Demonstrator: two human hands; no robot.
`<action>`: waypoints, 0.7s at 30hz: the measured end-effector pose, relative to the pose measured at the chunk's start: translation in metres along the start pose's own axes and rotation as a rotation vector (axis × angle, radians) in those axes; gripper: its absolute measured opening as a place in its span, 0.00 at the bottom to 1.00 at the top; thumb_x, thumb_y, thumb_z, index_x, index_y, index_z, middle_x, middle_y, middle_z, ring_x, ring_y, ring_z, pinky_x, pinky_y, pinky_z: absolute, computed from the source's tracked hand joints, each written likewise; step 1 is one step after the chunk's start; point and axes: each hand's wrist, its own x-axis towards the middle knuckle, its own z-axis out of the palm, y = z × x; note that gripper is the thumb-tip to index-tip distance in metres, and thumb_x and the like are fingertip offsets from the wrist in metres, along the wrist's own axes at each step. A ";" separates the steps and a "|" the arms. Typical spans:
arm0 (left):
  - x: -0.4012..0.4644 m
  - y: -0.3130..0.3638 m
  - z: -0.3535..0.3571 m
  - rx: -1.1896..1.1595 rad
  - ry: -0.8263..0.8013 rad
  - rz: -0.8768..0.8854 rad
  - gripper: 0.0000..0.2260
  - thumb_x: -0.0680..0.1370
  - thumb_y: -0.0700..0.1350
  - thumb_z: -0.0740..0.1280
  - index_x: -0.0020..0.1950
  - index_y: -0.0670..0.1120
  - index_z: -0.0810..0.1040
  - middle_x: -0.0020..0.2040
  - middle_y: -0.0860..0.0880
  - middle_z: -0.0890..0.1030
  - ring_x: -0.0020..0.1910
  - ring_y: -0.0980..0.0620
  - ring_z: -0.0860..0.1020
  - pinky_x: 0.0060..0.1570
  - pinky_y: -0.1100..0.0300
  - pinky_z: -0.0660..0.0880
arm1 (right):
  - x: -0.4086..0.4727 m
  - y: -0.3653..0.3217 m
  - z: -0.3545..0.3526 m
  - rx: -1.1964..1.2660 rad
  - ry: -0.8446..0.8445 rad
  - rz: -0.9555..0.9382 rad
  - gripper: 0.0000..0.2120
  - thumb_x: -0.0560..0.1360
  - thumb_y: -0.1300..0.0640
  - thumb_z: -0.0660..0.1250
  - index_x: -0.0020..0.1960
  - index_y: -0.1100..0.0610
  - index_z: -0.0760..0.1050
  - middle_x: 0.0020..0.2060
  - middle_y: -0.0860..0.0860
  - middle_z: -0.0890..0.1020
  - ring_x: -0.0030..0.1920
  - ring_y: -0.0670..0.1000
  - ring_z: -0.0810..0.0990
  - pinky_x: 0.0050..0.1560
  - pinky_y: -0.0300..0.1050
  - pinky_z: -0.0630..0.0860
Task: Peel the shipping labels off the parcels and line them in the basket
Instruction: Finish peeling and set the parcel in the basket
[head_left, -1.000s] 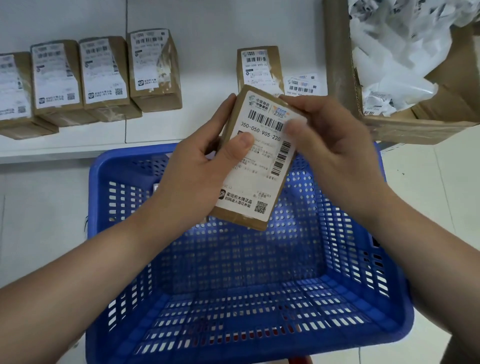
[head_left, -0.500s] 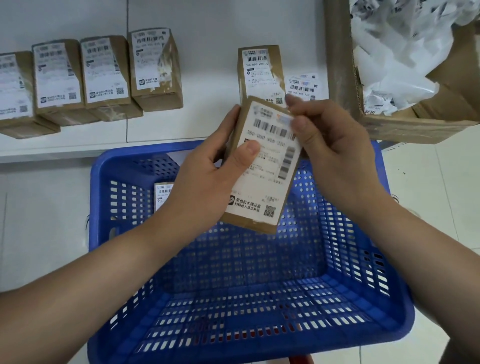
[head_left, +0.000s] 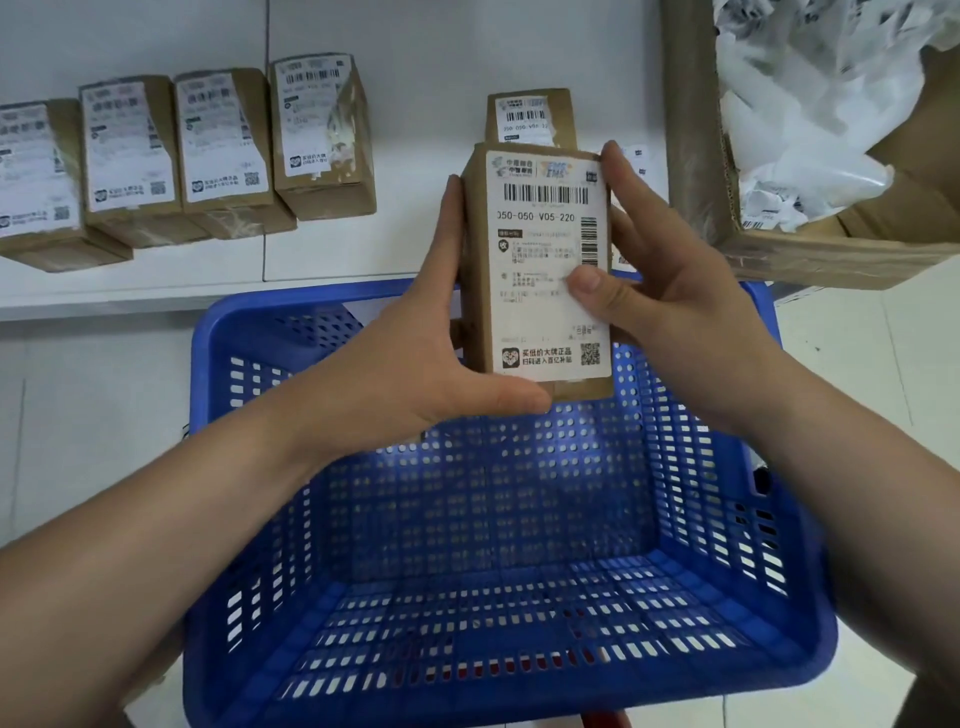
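Note:
I hold a small brown cardboard parcel (head_left: 576, 389) upright above the far rim of the blue plastic basket (head_left: 488, 597). A white shipping label (head_left: 540, 244) with barcodes covers its front face. My left hand (head_left: 415, 353) grips the parcel's left side, thumb under its lower edge. My right hand (head_left: 670, 280) holds the right side, its thumb pressed flat on the label's middle right. The label lies flat on the box.
Several labelled brown parcels (head_left: 218, 150) stand in a row on the white shelf (head_left: 405, 249) at the left, and one more parcel (head_left: 530, 114) stands behind the held one. A large cardboard box (head_left: 696, 156) with crumpled white paper sits at the upper right.
The parcel has turned from tilted to upright and faces me squarely. My right hand moved from the label's top right corner down to its right side; my left thumb slid to the bottom edge.

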 end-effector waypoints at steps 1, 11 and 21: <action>0.000 0.000 0.001 0.010 -0.002 -0.001 0.65 0.65 0.48 0.80 0.80 0.66 0.31 0.74 0.70 0.66 0.67 0.64 0.77 0.58 0.59 0.81 | 0.000 0.000 0.000 -0.022 -0.005 -0.014 0.35 0.82 0.63 0.64 0.77 0.38 0.53 0.71 0.42 0.74 0.65 0.48 0.80 0.55 0.53 0.83; 0.003 0.005 -0.013 0.101 -0.018 0.083 0.63 0.69 0.48 0.82 0.81 0.65 0.32 0.79 0.67 0.62 0.76 0.63 0.68 0.64 0.51 0.80 | -0.001 0.001 -0.012 -0.259 -0.206 -0.051 0.60 0.69 0.58 0.79 0.81 0.41 0.37 0.78 0.40 0.62 0.71 0.48 0.74 0.60 0.53 0.81; 0.005 0.006 0.003 0.064 0.030 0.099 0.65 0.65 0.51 0.79 0.82 0.57 0.29 0.78 0.64 0.65 0.69 0.67 0.74 0.61 0.61 0.79 | -0.003 0.002 0.001 -0.269 -0.098 -0.106 0.48 0.76 0.50 0.72 0.83 0.45 0.41 0.76 0.39 0.66 0.66 0.46 0.78 0.61 0.51 0.80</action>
